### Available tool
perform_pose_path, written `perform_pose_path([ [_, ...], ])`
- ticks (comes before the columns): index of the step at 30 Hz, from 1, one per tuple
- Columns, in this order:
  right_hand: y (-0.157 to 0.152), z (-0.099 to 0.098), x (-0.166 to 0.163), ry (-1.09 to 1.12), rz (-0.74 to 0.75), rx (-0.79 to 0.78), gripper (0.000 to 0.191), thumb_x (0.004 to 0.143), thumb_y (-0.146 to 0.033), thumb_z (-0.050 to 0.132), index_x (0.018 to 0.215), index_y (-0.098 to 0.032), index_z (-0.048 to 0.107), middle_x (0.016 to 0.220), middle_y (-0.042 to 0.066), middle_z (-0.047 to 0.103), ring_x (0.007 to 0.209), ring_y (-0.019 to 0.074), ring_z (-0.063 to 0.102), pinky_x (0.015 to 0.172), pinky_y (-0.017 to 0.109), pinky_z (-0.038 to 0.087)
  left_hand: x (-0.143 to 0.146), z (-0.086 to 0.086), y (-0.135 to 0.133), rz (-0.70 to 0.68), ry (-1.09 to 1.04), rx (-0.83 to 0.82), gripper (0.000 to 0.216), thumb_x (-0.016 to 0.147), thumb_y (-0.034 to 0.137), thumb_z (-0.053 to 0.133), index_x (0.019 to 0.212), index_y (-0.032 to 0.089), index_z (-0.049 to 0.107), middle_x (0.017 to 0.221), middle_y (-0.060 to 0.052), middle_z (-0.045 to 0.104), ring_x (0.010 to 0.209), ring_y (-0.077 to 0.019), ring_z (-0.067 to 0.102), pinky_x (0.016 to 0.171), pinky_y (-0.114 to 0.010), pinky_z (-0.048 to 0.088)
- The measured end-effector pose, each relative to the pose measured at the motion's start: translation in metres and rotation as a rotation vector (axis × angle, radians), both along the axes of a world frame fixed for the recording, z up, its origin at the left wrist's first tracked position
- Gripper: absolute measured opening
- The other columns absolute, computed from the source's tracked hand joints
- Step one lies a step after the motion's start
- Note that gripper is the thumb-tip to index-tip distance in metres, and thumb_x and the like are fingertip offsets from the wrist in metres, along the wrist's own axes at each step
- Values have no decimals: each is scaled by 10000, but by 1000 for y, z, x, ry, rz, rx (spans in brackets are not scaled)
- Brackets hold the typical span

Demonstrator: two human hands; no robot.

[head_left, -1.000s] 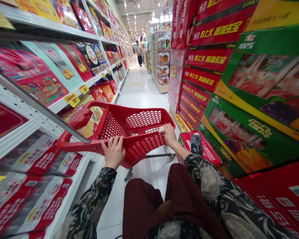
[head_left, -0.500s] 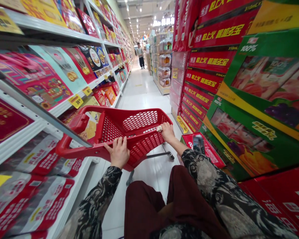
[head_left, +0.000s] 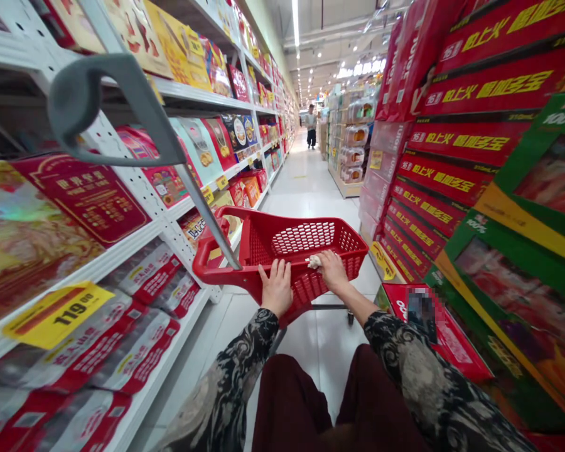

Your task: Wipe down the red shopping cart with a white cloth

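A red plastic shopping basket on wheels [head_left: 306, 238] stands crosswise in front of my knees, with nothing visible inside it. My left hand [head_left: 277, 289] is hooked over its near rim, the fingers over the top edge and the thumb apart. Farther right along that rim is my right hand [head_left: 333, 271], closed around a crumpled white cloth or tissue [head_left: 313, 261] that pokes out by the thumb and touches the basket edge. A grey pull handle [head_left: 136, 107] on a metal shaft [head_left: 207, 210] rises from the basket's left end.
Shelves [head_left: 136, 248] of packaged goods line the left, with a yellow price tag [head_left: 63, 314]. Stacked red drink cartons [head_left: 456, 141] and green gift boxes [head_left: 508, 289] crowd the right. A low red box [head_left: 452, 339] lies by my right arm. A person [head_left: 311, 125] stands down the aisle.
The view has swung left and up, so the basket and both hands appear farther right and the whole pull handle shows. Both hands stay on the rim, the right one still with the white wad.
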State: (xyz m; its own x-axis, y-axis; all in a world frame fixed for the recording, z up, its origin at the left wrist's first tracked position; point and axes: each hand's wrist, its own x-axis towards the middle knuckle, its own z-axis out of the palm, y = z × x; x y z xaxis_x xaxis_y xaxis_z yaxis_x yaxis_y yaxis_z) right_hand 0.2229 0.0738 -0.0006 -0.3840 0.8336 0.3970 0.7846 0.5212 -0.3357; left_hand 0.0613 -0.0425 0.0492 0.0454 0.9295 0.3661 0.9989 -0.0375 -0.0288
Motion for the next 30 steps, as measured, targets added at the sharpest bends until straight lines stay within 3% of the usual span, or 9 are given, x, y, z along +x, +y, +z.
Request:
perform_pose_path([
  [4,18,0,20,-49,-75,-15,376,821,-97,427,1170,-168,549,1246,112,536,1171,256,413,939,409,322,-16,5,-13,-90,36,22,617,723,144,421,1336,81,402,1420,-162,381,1347,-285,277,1108,-567,92],
  [9,24,5,25,-60,-152,-48,367,821,-113,417,1153,-173,561,1260,123,521,1150,263,424,898,394,349,-51,13,-39,-29,44,189,542,775,142,398,1315,106,429,1379,-163,442,1312,-253,352,1115,-518,82],
  [13,18,5,18,-36,-174,-32,379,821,-106,395,1158,-159,559,1251,135,524,1170,274,411,927,410,334,-70,21,-50,121,-5,320,472,776,203,447,1234,104,506,1292,-168,526,1270,-274,397,1112,-526,87],
  [18,-11,13,-23,84,14,20,415,784,-85,424,1180,-119,543,1267,139,514,1213,272,387,998,426,306,-70,30,-49,143,-13,269,481,760,201,455,1232,129,514,1271,-138,554,1256,-307,392,1094,-598,2],
  [23,-51,33,-73,245,242,93,472,767,-51,402,1218,-118,524,1278,136,511,1246,252,383,1033,448,316,-57,34,-48,139,-20,237,501,753,180,445,1249,139,503,1287,-131,546,1249,-303,400,1093,-615,19],
  [27,-67,47,-85,332,405,165,492,760,-43,403,1225,-143,529,1271,118,526,1243,227,415,1058,434,339,-45,35,-47,119,-26,224,537,731,169,457,1266,135,487,1303,-133,531,1264,-300,389,1093,-621,40],
  [30,-69,78,-81,472,475,307,491,794,-57,406,1258,-183,499,1293,103,512,1246,211,426,1048,428,376,-39,37,-47,93,-23,216,553,728,175,463,1280,131,467,1320,-124,518,1272,-289,387,1096,-617,71],
])
